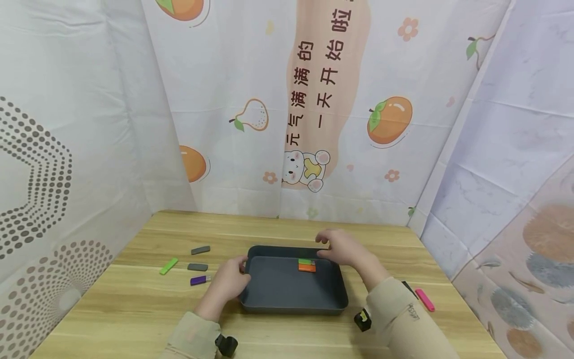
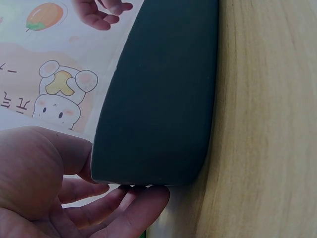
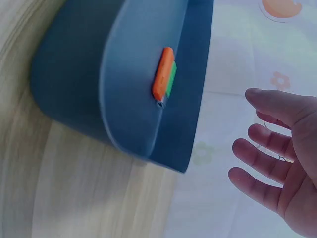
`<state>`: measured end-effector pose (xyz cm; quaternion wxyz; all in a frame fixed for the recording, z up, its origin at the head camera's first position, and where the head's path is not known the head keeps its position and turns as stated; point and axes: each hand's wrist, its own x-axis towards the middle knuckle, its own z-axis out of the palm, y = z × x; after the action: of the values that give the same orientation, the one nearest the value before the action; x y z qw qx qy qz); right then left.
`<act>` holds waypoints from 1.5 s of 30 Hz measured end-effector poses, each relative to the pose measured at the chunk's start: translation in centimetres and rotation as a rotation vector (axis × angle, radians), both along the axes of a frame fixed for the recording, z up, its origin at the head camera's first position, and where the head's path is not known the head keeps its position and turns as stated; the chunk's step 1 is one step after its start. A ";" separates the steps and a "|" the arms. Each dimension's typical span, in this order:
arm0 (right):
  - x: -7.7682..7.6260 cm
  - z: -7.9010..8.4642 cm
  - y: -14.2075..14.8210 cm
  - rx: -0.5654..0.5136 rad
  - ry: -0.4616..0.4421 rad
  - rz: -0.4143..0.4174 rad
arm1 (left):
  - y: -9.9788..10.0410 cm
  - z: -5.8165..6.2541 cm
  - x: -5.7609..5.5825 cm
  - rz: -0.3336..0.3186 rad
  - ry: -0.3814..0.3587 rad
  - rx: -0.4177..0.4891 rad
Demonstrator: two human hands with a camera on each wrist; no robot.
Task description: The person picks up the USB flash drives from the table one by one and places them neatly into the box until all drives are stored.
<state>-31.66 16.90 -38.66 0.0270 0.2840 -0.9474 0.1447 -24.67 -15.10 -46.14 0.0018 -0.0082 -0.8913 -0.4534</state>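
White fruit-print cloth (image 1: 224,164) hangs behind the wooden table (image 1: 148,319). The left hand (image 1: 229,280) grips the dark grey, boxy tray (image 1: 278,289); the right hand (image 1: 343,248), fingers spread, empty, is near its back right corner. If it tips, the flat orange stick (image 1: 307,268) and green stick (image 1: 306,262) inside might slide.

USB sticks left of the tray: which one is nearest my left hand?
The purple stick; the green one and both grey ones lie farther from your left hand.
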 end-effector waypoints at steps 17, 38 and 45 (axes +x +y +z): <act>1.1 2.2 3.5 -0.059 0.012 -0.135 | 0.0 -0.1 0.0 0.002 -0.004 -0.012; 1.9 2.9 7.4 -0.027 0.002 -0.213 | 0.0 0.0 -0.1 0.012 -0.008 -0.002; 2.0 2.9 8.6 -0.016 -0.013 -0.243 | 0.1 0.2 0.0 0.013 -0.027 0.012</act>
<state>-29.62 25.54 -35.73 0.0402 0.1659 -0.9739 0.1496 -24.69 -15.00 -45.96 -0.0071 0.0038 -0.8885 -0.4587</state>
